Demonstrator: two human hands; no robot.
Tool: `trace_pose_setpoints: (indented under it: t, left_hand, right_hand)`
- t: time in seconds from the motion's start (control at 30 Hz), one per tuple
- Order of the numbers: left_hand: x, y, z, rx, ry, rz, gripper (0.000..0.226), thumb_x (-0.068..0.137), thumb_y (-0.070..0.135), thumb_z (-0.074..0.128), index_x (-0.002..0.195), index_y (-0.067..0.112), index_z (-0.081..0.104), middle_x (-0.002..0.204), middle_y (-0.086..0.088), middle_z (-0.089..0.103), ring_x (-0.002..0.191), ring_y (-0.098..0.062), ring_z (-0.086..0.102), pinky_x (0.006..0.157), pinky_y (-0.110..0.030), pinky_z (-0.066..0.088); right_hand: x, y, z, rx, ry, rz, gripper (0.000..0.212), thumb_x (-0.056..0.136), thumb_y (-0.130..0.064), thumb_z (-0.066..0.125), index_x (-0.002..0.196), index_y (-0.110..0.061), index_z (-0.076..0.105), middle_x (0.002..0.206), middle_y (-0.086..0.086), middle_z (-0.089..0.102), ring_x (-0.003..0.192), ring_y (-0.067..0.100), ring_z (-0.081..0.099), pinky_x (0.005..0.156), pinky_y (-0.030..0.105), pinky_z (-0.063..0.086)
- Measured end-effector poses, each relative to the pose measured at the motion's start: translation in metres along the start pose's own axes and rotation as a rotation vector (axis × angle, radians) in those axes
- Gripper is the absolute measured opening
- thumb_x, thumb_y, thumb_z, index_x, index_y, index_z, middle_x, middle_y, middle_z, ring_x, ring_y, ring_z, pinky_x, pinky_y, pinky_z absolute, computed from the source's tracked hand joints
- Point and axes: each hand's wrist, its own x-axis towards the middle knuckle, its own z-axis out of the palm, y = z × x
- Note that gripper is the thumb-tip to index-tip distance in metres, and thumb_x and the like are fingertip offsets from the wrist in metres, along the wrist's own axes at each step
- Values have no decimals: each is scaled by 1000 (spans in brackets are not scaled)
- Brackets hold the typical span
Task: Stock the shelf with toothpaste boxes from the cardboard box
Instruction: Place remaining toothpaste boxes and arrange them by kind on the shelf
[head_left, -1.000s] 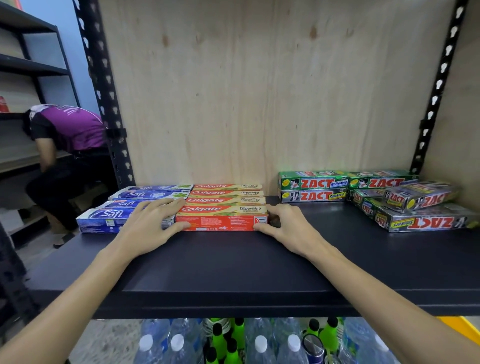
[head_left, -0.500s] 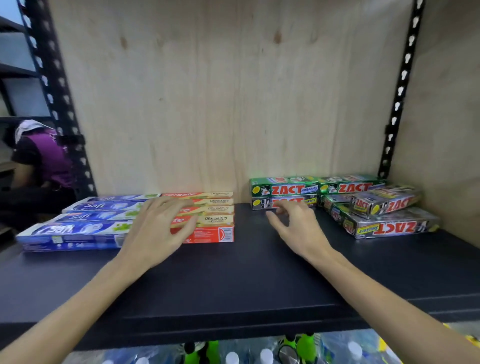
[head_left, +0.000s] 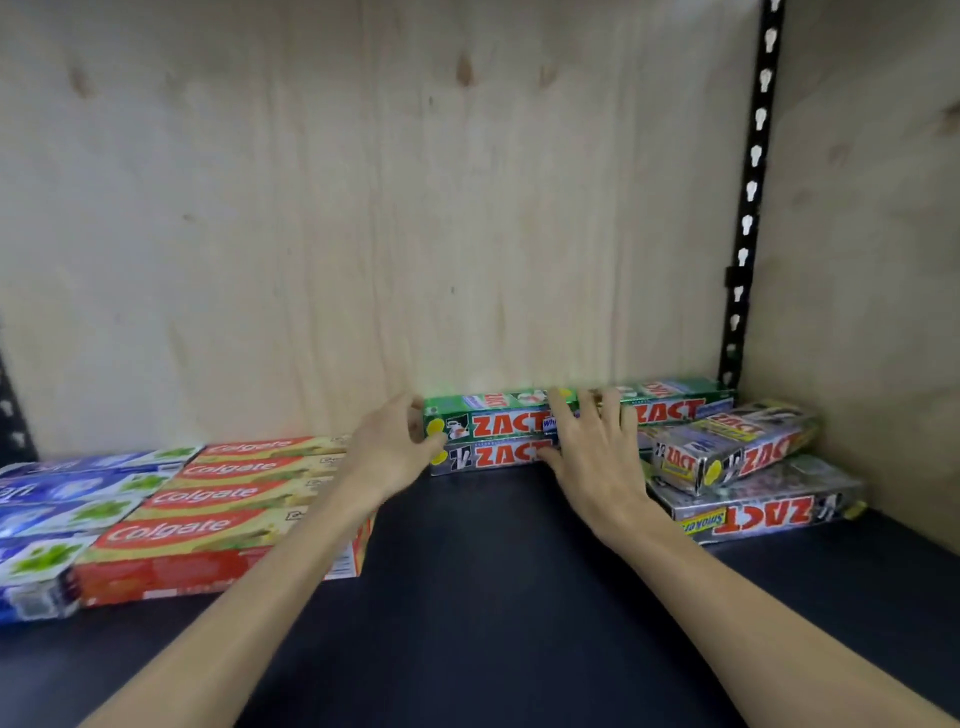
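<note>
1. Step, I judge: squaring up the Zact stack at frame centre, against the plywood back wall. No cardboard box in view.
2. My left hand touches the stack's left end, fingers loosely bent; whether that grip pinches the top box, I cannot tell.
3. My right hand lies flat on the stack's front, fingers straight and spread, grip apart.
4. Colgate boxes sit lower left on the shelf; loose Zact boxes lie askew at right.
5. Next, probably: push both ends flush, then straighten the right pile.
</note>
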Motion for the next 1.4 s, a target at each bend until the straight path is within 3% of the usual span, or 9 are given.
trace_pose_setpoints:
  t: [0.13,0.37,0.47,0.6,0.7,0.83,0.97,1.23,1.4]
  left_hand:
    - [7,6,13,37,-2,-13,42,88,38,76,120,15,62,118,-3,72,102,-22,68,92,-41,55]
    - [-6,12,6,-23,101,11,36,85,35,80,104,11,62,99,-2,72,87,-22,66,75,-39,53]
    - [-22,10,-10,-48,35,62,35,81,38,83,101,14,67,89,2,72,82,-18,65,70,-35,49]
    - [-58,9,-37,125,40,178,32,76,61,76,87,35,61,86,17,57,89,-14,58,84,-40,47]
    - [-103,4,-57,133,38,241,44,74,68,72,102,34,67,98,18,52,98,-10,49,89,-36,43]
    - [-166,-12,-85,-55,-79,196,40,77,61,75,102,31,66,92,8,63,83,-12,56,75,-28,46]
    - [-202,-33,-105,-173,-158,113,35,76,46,80,103,30,63,97,6,67,85,-17,58,76,-21,45]
    - [-228,-76,-160,-102,-256,124,66,64,77,71,117,38,60,108,15,63,88,-2,60,74,-11,44]
    - [-244,-107,-195,-42,-193,136,58,71,66,74,122,42,62,105,11,66,86,-3,59,71,-12,43]
  right_hand:
    - [10,6,10,-133,54,-28,55,65,-15,90,115,-15,66,102,10,70,110,34,50,86,42,27]
    - [-2,11,-3,-296,124,-118,46,51,-18,95,85,-13,66,69,10,64,88,32,50,73,42,25]
    - [-16,10,-17,-363,108,-172,48,50,-20,93,88,-10,67,71,14,64,88,34,51,79,46,31]
    - [-52,17,-45,-313,187,-293,36,65,-29,88,89,-11,68,76,10,68,92,34,57,83,47,33]
    - [-88,24,-74,-115,224,-344,42,72,-46,84,101,-17,73,92,1,74,101,33,58,85,46,33]
    - [-127,18,-107,308,-28,-267,52,73,-65,74,113,-33,65,110,-11,70,116,22,53,90,41,31]
    - [-142,6,-115,649,-325,-150,75,69,-77,67,133,-38,57,126,-12,68,123,10,58,108,46,39]
    - [-160,-42,-137,841,-410,-136,73,68,-69,79,130,-33,66,120,-18,71,113,-11,62,108,36,48]
    - [-160,-87,-133,846,-410,-193,71,65,-77,78,124,-40,66,115,-16,69,113,-4,63,108,34,47]
